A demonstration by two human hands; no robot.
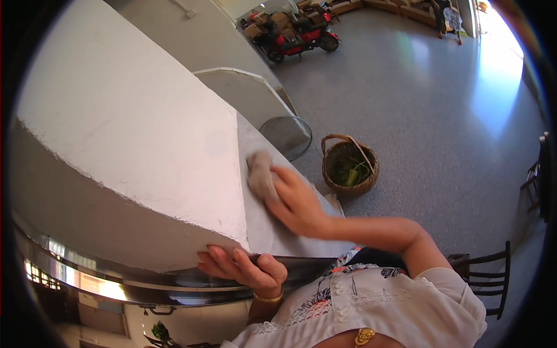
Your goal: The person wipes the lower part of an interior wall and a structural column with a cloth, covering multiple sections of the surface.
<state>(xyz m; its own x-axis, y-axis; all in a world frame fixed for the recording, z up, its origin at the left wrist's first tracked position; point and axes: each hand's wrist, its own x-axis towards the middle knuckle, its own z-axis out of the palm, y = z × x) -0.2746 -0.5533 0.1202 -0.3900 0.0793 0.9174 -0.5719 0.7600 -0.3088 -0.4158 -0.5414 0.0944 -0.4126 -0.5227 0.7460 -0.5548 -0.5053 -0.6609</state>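
In the middle, my right hand (299, 203) is closed around a crumpled grey-brown cloth (261, 174), slightly blurred. The cloth lies against a smooth grey surface (272, 232) beside a white plastered block (145, 127). My left hand (249, 271), with a gold bracelet (267, 298) at the wrist, is at the block's lower corner. Its fingers are apart and bent a little, and no object shows in them. Whether its fingertips press on the corner is hard to tell.
A wicker basket (371, 177) with green vegetables stands on the grey floor (406, 110). Near it is a round dark mesh-like disc (285, 138). Dark wooden chairs (487, 284) are at the right. A red scooter (301, 40) stands far back, and a person (449, 17) is at the top right.
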